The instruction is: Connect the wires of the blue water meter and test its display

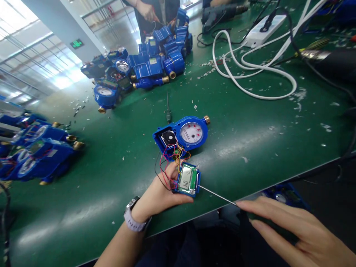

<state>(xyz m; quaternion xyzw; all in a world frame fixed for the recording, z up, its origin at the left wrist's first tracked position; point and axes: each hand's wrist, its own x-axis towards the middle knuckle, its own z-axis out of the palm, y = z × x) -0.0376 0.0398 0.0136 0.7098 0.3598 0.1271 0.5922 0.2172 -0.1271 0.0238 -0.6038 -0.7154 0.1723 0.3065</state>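
My left hand [164,189], with a watch on its wrist, is closed around a small LCD display module [187,178] with a green board in a blue frame. Red, black and yellow wires [166,163] run from the module to an opened blue water meter [191,133] lying just beyond it. In my right hand [289,226] is a screwdriver [218,195], pinched between thumb and fingers. Its thin metal shaft points left, and the tip meets the module's right edge. The handle is mostly hidden by my fingers and the dark background.
Several blue water meters [150,66] are piled at the back, and more meters [41,155] stand at left. Another screwdriver [168,114] lies behind the opened meter. White cable [267,97], a power strip [264,31] and heat guns [219,15] occupy the right. A co-worker's hand [147,11] shows behind.
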